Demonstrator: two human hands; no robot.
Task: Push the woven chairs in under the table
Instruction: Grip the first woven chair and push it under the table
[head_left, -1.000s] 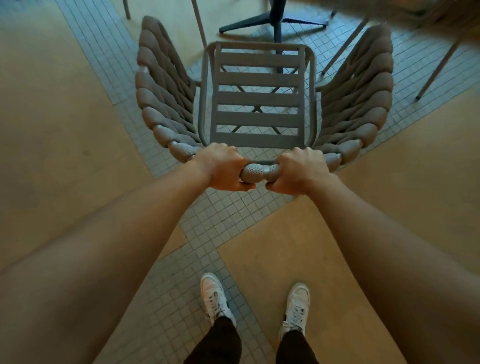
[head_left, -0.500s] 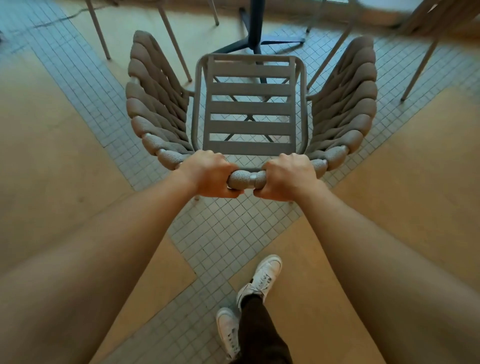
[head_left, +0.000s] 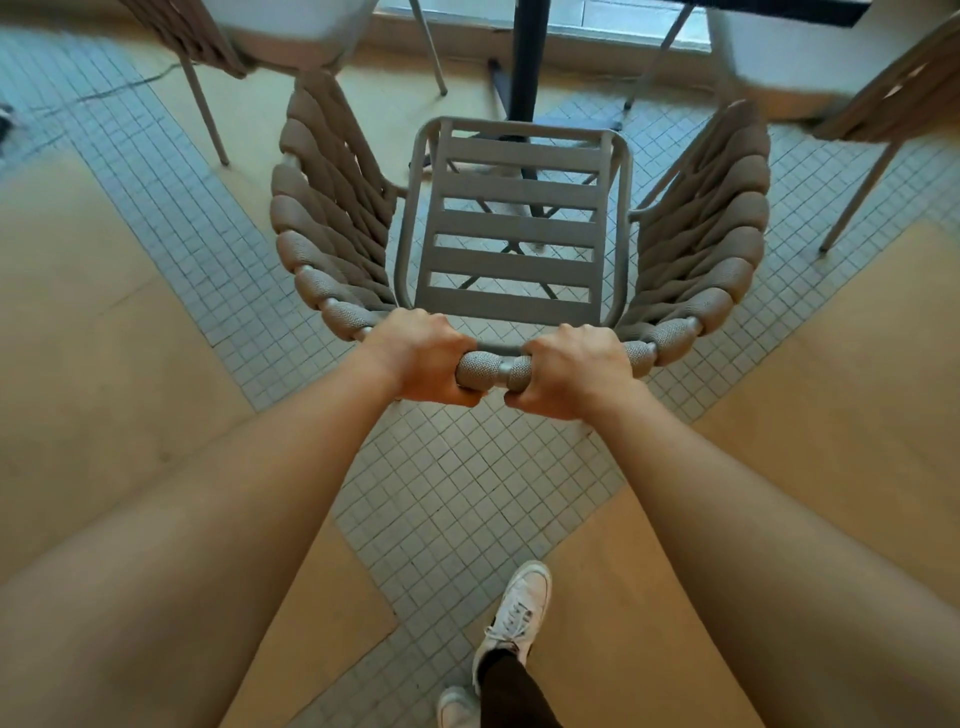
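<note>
Both the left hand (head_left: 423, 358) and right hand (head_left: 566, 371) were closed around the chair (head_left: 511, 228) at its padded back rail. The frame appeared stiff and probably light; the table post (head_left: 527, 57) stood just beyond.

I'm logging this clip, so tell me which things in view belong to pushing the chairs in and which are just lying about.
Part of the job:
woven chair, gripped at its top rail
left hand
right hand
table post
neighbouring chairs and

Just there:
dark cable on the floor
white shoes
</note>
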